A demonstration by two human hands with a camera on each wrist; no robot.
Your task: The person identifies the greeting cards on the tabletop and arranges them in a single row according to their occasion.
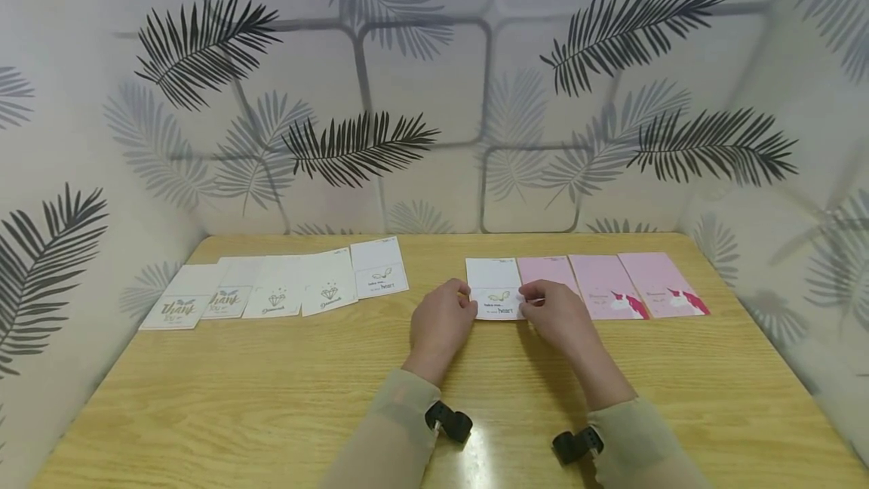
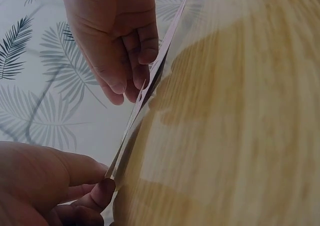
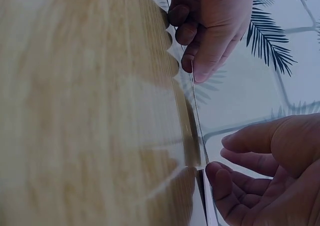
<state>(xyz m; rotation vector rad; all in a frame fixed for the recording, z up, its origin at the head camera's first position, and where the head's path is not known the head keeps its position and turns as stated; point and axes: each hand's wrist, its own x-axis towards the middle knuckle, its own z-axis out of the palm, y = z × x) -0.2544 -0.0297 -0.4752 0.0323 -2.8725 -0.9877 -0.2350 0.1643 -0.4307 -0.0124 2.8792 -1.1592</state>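
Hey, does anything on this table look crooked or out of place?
Slightly: the winged white card beside the diamond cards on the left sits farther back than they do and is turned a little, breaking their line. The matching card being handled looks straighter. No spill or damage shows.

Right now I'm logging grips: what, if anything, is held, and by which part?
The rightmost white wing-printed card, pinched at its left edge by the left hand. The right hand is at its right edge, without a visible pinch.
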